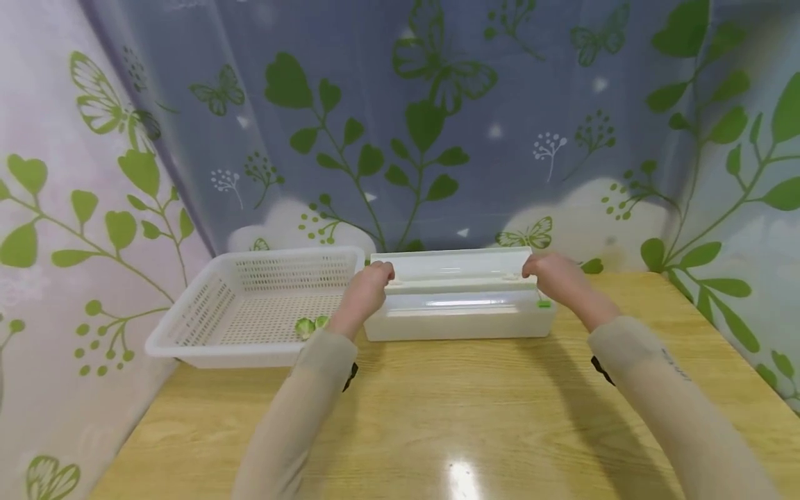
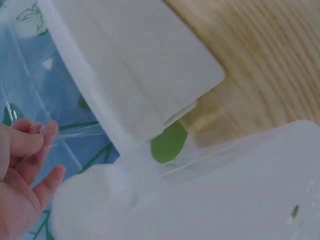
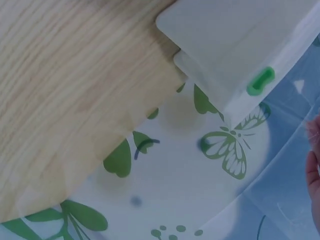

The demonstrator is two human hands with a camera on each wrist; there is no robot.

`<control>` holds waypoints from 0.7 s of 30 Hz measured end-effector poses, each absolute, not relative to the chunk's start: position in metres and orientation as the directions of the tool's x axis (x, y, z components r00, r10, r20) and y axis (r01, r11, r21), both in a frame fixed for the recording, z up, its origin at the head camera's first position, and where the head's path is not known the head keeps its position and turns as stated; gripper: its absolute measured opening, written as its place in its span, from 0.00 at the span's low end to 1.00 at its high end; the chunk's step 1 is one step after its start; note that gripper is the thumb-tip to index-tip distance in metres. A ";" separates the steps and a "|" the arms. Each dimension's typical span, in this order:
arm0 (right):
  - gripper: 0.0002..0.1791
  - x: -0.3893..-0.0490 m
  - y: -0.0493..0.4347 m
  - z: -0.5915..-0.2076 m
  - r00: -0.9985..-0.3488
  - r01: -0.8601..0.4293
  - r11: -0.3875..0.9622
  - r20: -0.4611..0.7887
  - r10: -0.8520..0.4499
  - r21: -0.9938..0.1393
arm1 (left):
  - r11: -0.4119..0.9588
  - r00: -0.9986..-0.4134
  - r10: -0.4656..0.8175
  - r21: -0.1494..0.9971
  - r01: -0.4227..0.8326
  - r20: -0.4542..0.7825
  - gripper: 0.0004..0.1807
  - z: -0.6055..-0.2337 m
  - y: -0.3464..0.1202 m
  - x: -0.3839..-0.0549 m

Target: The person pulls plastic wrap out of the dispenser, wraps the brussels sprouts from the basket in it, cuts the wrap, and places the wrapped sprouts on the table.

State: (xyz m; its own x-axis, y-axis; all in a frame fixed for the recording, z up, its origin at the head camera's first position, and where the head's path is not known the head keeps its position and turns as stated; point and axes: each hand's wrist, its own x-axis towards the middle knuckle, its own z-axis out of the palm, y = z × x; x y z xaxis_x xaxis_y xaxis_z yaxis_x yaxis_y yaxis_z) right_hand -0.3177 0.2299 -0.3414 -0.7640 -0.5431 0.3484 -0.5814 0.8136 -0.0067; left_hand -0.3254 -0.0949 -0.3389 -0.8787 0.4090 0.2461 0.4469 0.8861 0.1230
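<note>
A white cling film dispenser (image 1: 459,326) stands on the table with its lid (image 1: 450,264) raised at the back. My left hand (image 1: 364,295) is at its left end, thumb and fingertips pinching the edge of clear cling film (image 2: 80,132), which stretches toward the box in the left wrist view. At the right end, my right hand (image 1: 562,278) has its fingers curled at the film's other corner. Only a sliver of that hand shows in the right wrist view. A green slider (image 3: 261,81) sits on the dispenser's right end.
Left of the dispenser stands a white perforated plastic basket (image 1: 244,356), with a few small green vegetables like Brussels sprouts (image 1: 305,328) in its near right corner. The wooden table (image 1: 462,410) reaches back to a patterned curtain (image 1: 512,139).
</note>
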 end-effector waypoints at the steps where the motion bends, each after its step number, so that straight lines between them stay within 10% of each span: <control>1: 0.18 -0.317 0.230 -0.339 -0.764 -0.583 0.812 0.344 -0.546 -0.005 | 0.884 -0.879 0.411 0.130 0.449 0.241 0.16 -0.336 -0.095 -0.325; 21: 0.20 -0.305 0.226 -0.268 -0.839 -0.497 0.868 0.259 -0.478 -0.007 | 0.849 -0.879 0.423 0.242 0.469 0.221 0.23 -0.269 -0.106 -0.322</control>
State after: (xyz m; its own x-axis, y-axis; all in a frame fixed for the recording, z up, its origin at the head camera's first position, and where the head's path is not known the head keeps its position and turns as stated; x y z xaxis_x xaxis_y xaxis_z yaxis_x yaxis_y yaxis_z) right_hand -0.3046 0.2262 -0.2681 -0.8389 -0.4785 0.2594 -0.4971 0.8677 -0.0070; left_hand -0.3224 -0.1064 -0.2685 -0.8789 0.4230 0.2206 0.4695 0.8491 0.2420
